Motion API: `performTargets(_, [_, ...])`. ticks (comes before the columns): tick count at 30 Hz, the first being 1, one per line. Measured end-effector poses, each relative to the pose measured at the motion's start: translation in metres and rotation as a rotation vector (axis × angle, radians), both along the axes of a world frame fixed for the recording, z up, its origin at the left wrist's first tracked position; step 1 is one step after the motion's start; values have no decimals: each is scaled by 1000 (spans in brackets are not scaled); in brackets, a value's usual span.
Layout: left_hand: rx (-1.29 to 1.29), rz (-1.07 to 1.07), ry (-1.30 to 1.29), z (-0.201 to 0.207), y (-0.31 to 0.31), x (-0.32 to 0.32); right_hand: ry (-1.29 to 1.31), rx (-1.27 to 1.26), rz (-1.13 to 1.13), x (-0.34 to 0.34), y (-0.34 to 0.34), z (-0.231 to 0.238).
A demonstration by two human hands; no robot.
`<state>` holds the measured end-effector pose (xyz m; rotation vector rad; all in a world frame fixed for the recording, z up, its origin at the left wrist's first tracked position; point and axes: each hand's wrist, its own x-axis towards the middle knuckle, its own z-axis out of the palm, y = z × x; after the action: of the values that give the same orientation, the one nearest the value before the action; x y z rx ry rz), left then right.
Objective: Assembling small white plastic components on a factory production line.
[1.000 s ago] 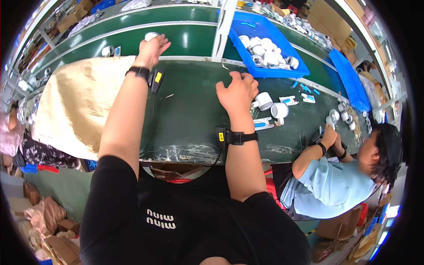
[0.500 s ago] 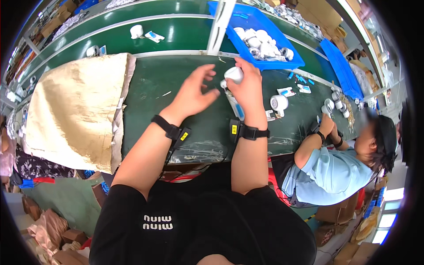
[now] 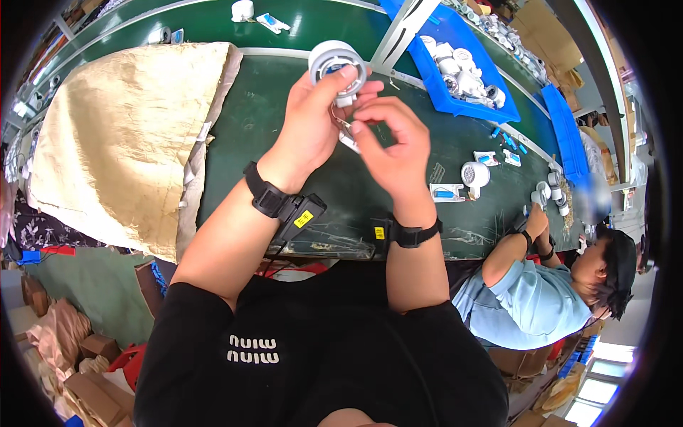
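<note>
Workbench [image 3: 249, 114], dark green, beneath hands [image 3: 309, 132], cartons [image 3: 96, 400] around

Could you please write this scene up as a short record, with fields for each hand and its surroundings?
Left hand: holding a round grey-white plastic housing
Right hand: at a narrow white strip just below the housing; grip unclear
Table: dark green, scuffed
Right side: round white plastic head with stubby handle
Beyond: blue rectangular plastic bin holding white parts
Left side: large wrinkled beige sheet

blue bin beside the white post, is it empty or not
Not empty: several white parts lie piled inside the blue bin.
</note>
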<state>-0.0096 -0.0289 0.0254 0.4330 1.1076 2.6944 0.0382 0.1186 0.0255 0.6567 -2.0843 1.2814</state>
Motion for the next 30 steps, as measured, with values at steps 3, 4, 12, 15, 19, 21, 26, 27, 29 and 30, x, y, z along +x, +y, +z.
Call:
performTargets(3, [95,-13,-77,-1,-6,-2,-18,75,29,6,-17,4])
performTargets(4, [128,-48,-130,1,-8,-1,-23,77,33,5,-17,2])
performTargets(12, [236,10,-18,1,-7,6,-181,-112,34,4,-20,-13])
performTargets(15, [252,0,-26,-1,-4,6,-233,-200,51,6,-20,-20])
performTargets(19, [229,8,-5,-3,-2,6,-222,-110,-3,4,-20,-23])
performTargets(21, [237,23,-4,2,-2,7,-210,-208,-4,1,-21,-23])
performTargets(26, [178,37,61,-2,-1,5,-300,-343,67,3,-25,-25])
performTargets(27, [171,44,81,-2,0,5,-320,-371,76,3,-24,-24])
performTargets(29, [179,38,92,1,-2,7,-283,-389,115,3,-26,-24])
performTargets(30, [187,35,103,2,-3,8,-247,-405,156,3,-27,-24])
